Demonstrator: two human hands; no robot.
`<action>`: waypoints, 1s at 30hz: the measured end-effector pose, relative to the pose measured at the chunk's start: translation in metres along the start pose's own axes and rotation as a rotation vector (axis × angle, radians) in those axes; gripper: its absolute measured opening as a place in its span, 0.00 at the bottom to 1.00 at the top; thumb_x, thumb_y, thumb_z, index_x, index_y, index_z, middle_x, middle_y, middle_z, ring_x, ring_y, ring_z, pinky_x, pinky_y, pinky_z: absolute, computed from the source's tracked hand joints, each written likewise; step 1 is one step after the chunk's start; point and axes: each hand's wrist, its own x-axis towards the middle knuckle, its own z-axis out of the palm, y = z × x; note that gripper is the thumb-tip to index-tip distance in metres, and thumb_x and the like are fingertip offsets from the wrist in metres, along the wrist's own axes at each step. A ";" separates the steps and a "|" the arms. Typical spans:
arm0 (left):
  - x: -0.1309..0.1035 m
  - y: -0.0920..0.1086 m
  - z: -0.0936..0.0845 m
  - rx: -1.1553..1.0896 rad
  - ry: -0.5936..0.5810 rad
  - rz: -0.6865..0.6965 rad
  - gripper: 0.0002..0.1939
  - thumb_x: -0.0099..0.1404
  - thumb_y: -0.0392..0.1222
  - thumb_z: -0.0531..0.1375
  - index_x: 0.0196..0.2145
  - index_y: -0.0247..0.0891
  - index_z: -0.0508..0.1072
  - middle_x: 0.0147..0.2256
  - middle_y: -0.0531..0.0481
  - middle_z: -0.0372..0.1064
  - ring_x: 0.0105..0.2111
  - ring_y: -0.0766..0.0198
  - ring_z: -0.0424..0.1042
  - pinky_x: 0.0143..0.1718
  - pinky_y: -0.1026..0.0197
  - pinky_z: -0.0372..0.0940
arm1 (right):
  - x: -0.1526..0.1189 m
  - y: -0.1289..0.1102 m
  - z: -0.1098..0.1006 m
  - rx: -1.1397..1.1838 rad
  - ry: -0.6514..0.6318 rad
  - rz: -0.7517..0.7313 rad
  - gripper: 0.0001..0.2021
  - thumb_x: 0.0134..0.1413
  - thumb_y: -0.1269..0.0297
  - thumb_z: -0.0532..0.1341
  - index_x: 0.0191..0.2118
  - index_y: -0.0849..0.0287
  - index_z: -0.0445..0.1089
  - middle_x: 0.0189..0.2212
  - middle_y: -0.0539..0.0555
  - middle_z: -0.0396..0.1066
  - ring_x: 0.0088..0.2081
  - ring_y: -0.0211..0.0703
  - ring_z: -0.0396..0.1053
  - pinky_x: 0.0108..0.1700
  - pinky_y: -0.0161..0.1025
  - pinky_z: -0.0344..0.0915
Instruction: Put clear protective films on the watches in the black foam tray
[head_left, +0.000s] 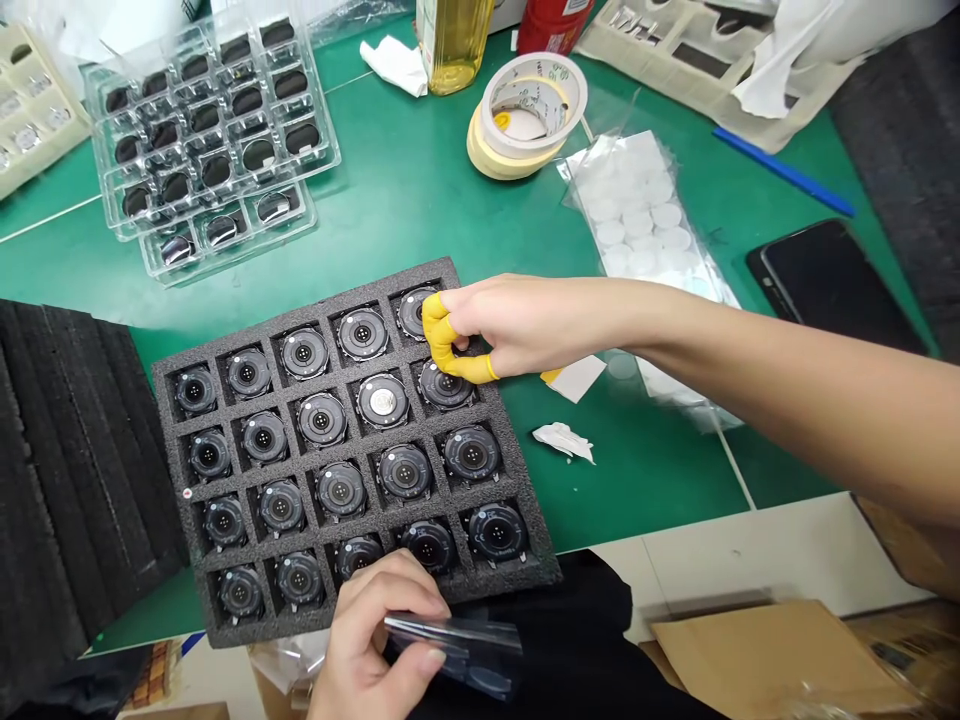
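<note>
A black foam tray (281,402) lies tilted at the table's front edge, its compartments holding round watch bodies with their backs up. My right hand (480,325), with yellow finger covers on thumb and fingers, reaches over the tray's right column. Its thumb and fingertips curl together at a watch body (444,384); anything between them is hidden. One watch body (383,401) in the second row has a bright silvery disc on its back. Below the tray's front edge, my left hand (382,640) pinches clear plastic film (472,650) between thumb and fingers.
Clear trays of dark lenses (217,120) stand at the back left, a stack of black foam (67,470) at the left. Tape rolls (529,110), a bottle (454,45), a sheet of round stickers (645,215), a phone (840,280) and crumpled tissue (564,440) lie around.
</note>
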 end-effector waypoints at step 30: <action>0.003 0.000 0.001 0.011 0.025 0.017 0.11 0.79 0.50 0.65 0.49 0.41 0.78 0.34 0.46 0.79 0.32 0.61 0.76 0.33 0.61 0.70 | 0.000 0.000 0.000 0.015 0.021 -0.012 0.07 0.64 0.72 0.64 0.32 0.57 0.73 0.35 0.50 0.66 0.33 0.40 0.61 0.38 0.39 0.56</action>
